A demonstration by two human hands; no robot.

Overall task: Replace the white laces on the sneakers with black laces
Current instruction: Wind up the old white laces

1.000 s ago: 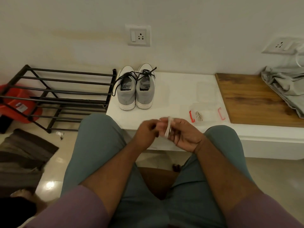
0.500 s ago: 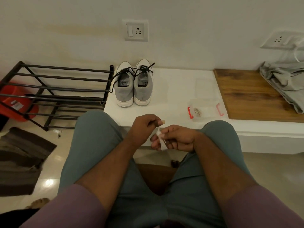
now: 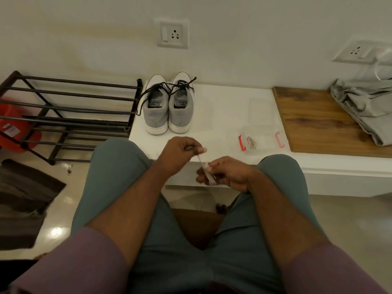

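At far left, a black metal shoe rack is seen beside the white bench. On the bench's left end, the grey sneakers are stood side by side, threaded with black laces. Nearer the camera, a white lace is pinched by the left hand and gripped by the right hand. Further right, a clear container with red clips is placed.
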